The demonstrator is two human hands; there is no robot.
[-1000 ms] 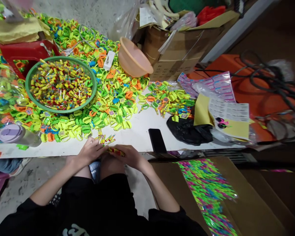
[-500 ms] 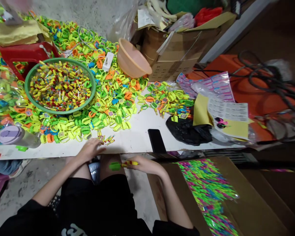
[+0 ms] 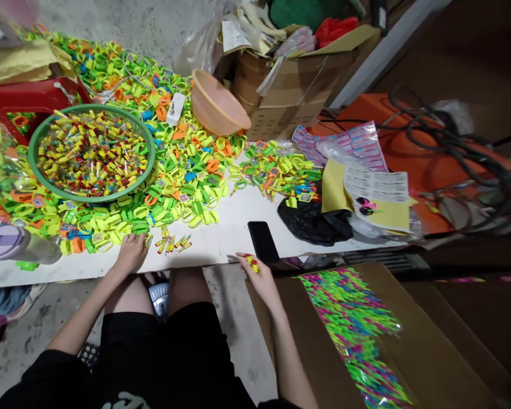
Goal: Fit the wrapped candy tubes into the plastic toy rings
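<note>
My left hand (image 3: 132,253) is at the front edge of the table, its fingers curled around a yellow-green toy watch (image 3: 148,241) beside the heap of toy watches (image 3: 196,199). Just right of it lies a small group of yellow-and-red candy tubes (image 3: 167,243). My right hand (image 3: 259,279) is over the table's front edge, near a black phone (image 3: 263,241). Several small yellow-and-red tubes (image 3: 252,263) are held in its fingers.
A green basket (image 3: 151,165) full of similar tubes stands on the heap. A lidded purple cup (image 3: 25,244) is at the left. An orange bowl (image 3: 221,105), a cardboard box (image 3: 293,96) and a black plastic bag (image 3: 315,224) lie beyond; an open carton (image 3: 306,324) is low right.
My left hand has moved left to the toy watches. My right hand has risen from above the lap toward the phone; the green piece at its tubes no longer shows there.
</note>
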